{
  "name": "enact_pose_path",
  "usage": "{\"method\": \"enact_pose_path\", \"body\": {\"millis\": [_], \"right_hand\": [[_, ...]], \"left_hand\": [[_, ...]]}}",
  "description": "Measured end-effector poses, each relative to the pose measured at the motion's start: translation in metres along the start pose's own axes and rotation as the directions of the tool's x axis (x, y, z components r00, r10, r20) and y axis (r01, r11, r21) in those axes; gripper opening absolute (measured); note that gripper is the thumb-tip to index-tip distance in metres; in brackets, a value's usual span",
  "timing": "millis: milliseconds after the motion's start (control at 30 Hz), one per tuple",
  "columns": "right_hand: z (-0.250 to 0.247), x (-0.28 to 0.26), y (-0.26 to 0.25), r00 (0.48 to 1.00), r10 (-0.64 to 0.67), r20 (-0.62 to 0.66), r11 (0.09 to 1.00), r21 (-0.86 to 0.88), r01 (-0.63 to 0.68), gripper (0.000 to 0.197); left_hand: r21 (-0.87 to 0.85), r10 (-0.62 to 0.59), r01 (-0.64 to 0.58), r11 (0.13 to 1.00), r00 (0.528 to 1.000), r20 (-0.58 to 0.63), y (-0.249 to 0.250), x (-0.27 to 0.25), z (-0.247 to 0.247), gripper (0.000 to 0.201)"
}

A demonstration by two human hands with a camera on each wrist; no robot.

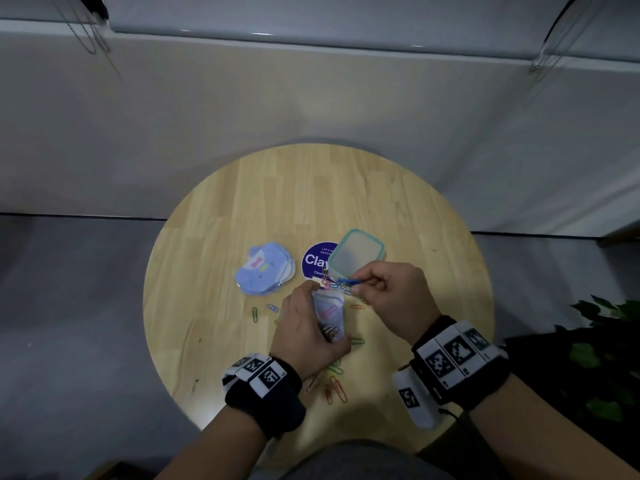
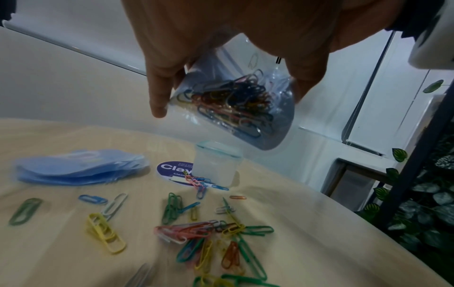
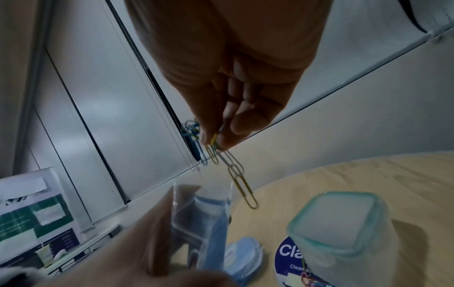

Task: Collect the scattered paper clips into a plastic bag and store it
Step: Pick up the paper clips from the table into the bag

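My left hand (image 1: 311, 327) grips a small clear plastic bag (image 1: 329, 315) above the round wooden table (image 1: 433, 237); the left wrist view shows the bag (image 2: 236, 104) holding a tangle of coloured paper clips. My right hand (image 1: 384, 289) pinches a bunch of paper clips (image 1: 346, 282) just above the bag's mouth. In the right wrist view blue and yellow clips hang from the fingertips (image 3: 221, 139), one yellow clip (image 3: 242, 186) dangling over the bag's opening (image 3: 203, 202). Several loose clips (image 2: 196, 231) lie scattered on the table under my hands.
A lidded clear box with a teal rim (image 1: 356, 252) stands behind my hands, partly on a round purple sticker (image 1: 317, 261). A stack of blue bear-shaped bags (image 1: 265, 268) lies to its left. Green plant leaves (image 1: 602, 358) crowd the table's right side.
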State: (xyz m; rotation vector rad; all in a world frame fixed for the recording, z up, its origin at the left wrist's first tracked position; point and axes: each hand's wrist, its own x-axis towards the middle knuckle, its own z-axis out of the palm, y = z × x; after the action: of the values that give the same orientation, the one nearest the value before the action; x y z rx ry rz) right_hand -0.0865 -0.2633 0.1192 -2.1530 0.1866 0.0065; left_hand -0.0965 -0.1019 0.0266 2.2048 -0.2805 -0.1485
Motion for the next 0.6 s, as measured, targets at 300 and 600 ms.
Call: {"method": "enact_pose_path", "body": {"millis": [300,600], "right_hand": [[0.013,0.004,-0.010,0.963,0.104,0.250,0.954,-0.300,-0.025,0.009],[0.015,0.011,-0.016,0.954,0.168,0.247,0.882,-0.469,-0.034,0.015]], "left_hand": [[0.007,0.040,-0.040,0.999,0.996,-0.074,0.011,0.002,0.000,0.076],[0.041,0.109,-0.109,0.993,0.994,-0.005,0.018,0.001,0.001,0.080]]}}
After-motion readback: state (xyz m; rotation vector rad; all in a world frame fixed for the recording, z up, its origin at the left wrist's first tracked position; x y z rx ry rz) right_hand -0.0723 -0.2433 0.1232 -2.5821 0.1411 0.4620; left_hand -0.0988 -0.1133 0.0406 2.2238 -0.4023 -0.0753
